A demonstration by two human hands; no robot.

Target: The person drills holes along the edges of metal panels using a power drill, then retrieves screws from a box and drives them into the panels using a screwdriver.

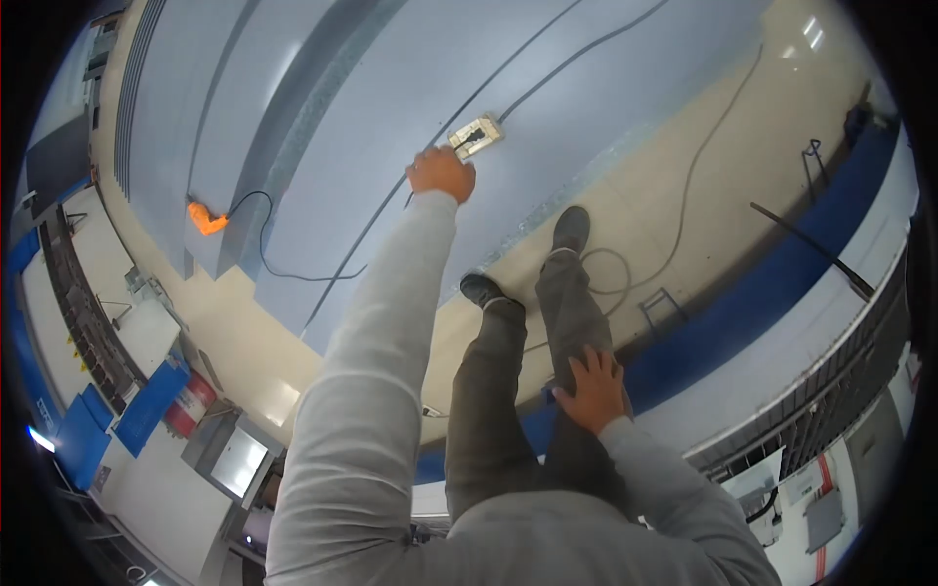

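Observation:
My left hand (442, 176) reaches far forward with its fingers curled, right beside a pale power strip (477, 137) on the grey surface. A black plug sits on the strip, and a dark cord shows near the fingers; what the hand grips is hidden by it. My right hand (594, 391) lies on my trouser leg at the knee, fingers spread and holding nothing. To the left, an orange power tool (207, 219) rests on a grey metal piece, its black cord (283, 274) curling over the surface.
Long cables run across the large grey sheet (547, 117), and one grey cable (689, 186) loops on the beige floor near my shoes. Stacked grey profiles (264, 107) lie at upper left. A dark rod (811, 244) and a blue strip (723, 342) are at right.

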